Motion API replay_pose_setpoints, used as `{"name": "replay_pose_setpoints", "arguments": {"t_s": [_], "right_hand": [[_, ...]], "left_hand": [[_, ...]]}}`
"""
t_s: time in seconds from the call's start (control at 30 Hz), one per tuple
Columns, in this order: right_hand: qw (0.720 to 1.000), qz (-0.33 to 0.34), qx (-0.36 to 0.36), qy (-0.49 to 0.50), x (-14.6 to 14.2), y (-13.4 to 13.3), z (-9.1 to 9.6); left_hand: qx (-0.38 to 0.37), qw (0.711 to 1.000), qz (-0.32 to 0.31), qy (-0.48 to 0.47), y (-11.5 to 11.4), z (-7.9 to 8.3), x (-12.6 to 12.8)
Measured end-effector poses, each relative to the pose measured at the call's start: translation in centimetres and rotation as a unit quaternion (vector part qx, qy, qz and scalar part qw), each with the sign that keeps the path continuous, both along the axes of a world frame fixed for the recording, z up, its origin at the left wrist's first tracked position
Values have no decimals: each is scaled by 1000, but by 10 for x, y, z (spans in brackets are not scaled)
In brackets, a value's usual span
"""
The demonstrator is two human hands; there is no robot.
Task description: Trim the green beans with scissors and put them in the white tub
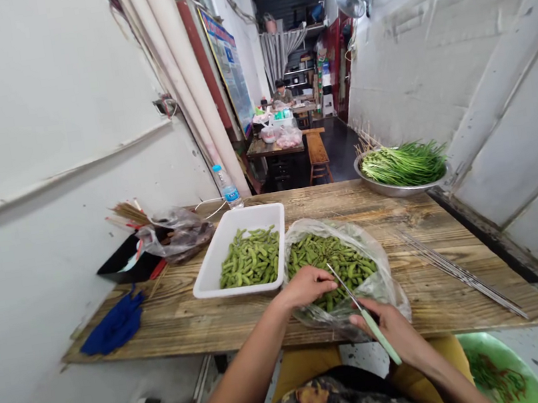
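Note:
My left hand (310,285) is over the near left part of an open clear plastic bag (383,272) full of green soybean pods (329,249). Its thumb and fingers are pinched together; anything between them is too small to make out. In my right hand (385,322) is a slim metal-bladed tool with a pale green handle (380,336), scissors or a knife, I cannot tell which. Its blade points away from me over the pods, the tip close to my left fingertips. Left of the bag stands a white plastic tray (201,286) with more soybean pods (252,258) in it.
On the wooden table (190,321) are metal skewers (462,274), a steel bowl (404,191) of green stalks, a water bottle (228,187), a blue cloth or glove (113,324) and a black tray (129,259). A green basin (506,368) stands low right. A person (282,95) sits farther back.

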State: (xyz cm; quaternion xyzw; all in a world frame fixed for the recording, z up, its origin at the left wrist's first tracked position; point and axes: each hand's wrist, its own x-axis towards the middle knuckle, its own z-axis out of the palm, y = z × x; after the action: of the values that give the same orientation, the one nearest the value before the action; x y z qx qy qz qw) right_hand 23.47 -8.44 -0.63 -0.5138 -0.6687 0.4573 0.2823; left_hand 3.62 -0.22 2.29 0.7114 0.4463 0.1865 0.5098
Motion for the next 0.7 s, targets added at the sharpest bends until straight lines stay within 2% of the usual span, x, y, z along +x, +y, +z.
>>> {"name": "replay_pose_setpoints", "arguments": {"t_s": [0.07,0.13,0.2,0.3,0.47,0.7], "right_hand": [[1000,-10,7,0,-1,0,-3],[1000,-23,-15,15,-2,0,-6],[995,-37,-78,52,-4,0,-9],[975,-48,-157,148,-9,-4,-10],[944,-61,-205,250,-16,-8,-3],[948,-73,-197,240,-17,-3,0]], "left_hand": [[8,1000,26,-14,0,-1,0],[-1,997,66,-45,0,-1,0],[-49,987,116,-96,0,-1,0],[-135,956,174,-195,0,-1,1],[-180,911,213,-303,-4,-6,10],[-157,906,236,-314,-17,-16,26]]}}
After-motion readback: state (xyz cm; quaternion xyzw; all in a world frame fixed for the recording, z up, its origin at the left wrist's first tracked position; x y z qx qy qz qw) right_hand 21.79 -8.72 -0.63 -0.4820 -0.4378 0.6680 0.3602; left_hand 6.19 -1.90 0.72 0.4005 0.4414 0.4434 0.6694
